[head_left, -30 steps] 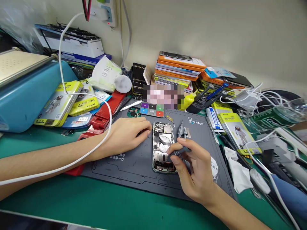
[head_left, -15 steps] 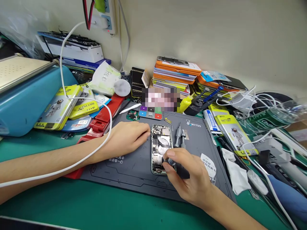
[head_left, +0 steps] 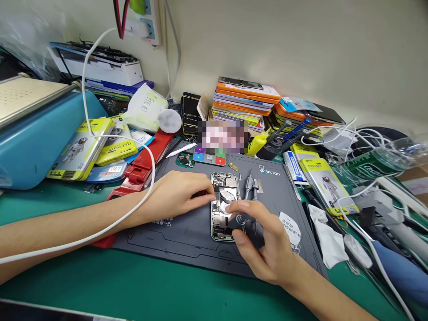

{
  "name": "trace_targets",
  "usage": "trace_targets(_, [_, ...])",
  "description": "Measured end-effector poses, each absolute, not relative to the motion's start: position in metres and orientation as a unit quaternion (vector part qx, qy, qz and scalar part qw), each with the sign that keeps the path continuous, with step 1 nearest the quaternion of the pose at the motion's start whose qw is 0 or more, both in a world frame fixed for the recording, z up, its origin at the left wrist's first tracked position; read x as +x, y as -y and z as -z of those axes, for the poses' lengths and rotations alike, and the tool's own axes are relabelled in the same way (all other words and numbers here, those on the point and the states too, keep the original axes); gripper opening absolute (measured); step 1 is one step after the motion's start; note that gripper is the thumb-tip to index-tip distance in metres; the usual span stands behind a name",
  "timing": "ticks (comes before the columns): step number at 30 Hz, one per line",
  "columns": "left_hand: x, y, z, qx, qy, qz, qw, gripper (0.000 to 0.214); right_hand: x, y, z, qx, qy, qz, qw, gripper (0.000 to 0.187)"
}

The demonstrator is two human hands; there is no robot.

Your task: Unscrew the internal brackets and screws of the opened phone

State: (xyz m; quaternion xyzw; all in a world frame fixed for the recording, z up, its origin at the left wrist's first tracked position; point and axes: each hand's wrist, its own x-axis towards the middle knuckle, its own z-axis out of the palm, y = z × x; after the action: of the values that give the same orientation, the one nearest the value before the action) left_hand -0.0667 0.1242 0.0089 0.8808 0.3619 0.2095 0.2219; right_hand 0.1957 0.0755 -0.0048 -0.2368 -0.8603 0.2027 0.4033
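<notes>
An opened phone (head_left: 220,218) lies on the dark repair mat (head_left: 197,249), its inner boards and parts exposed. My left hand (head_left: 180,191) rests at its left edge, fingers curled, with thumb and fingertips against the rim. Over the lower right of the phone is my right hand (head_left: 267,240). Its index fingertip reaches over the phone's middle, and the thumb stands apart from it. A grey screwdriver (head_left: 240,219) shows beneath that index finger and seems tucked in the hand; its grip is partly hidden. Two more screwdrivers, one in front (head_left: 248,185), lie right of the phone.
A coloured parts tray (head_left: 210,158) sits at the mat's back edge beside a white pen-like tool (head_left: 181,150). Battery boxes (head_left: 329,187) and cables crowd the right. A red tool (head_left: 135,176) lies left, and a white cable (head_left: 152,169) crosses my left forearm.
My right thumb and index finger have parted, the index finger shifting up over the phone. The screwdriver has tipped to the right under the hand. My left fingertips have moved slightly onto the phone's edge.
</notes>
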Motion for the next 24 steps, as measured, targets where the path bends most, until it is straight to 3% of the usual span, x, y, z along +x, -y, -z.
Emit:
trace_targets(5, [-0.067,-0.123,-0.008,0.884,-0.367,-0.197,0.21,0.013,0.195,-0.071,0.006,-0.273,0.839,-0.218,0.418,0.077])
trace_targets(10, [-0.067,-0.124,-0.008,0.886,-0.38,-0.181,0.196,0.015,0.192,-0.07,0.005,-0.316,0.771,-0.262,0.487,0.065])
trace_targets(16, [-0.068,-0.127,-0.007,0.886,-0.365,-0.198,0.208,0.017,0.188,-0.075,-0.002,-0.385,0.694,-0.339,0.505,0.052])
trace_targets(20, [-0.069,-0.127,-0.006,0.877,-0.367,-0.217,0.222,0.01,0.197,-0.087,-0.013,-0.453,0.691,-0.296,0.478,0.045])
trace_targets(24, [-0.07,-0.127,-0.003,0.88,-0.36,-0.226,0.214,0.008,0.213,-0.109,-0.023,-0.527,0.726,-0.2,0.393,0.039])
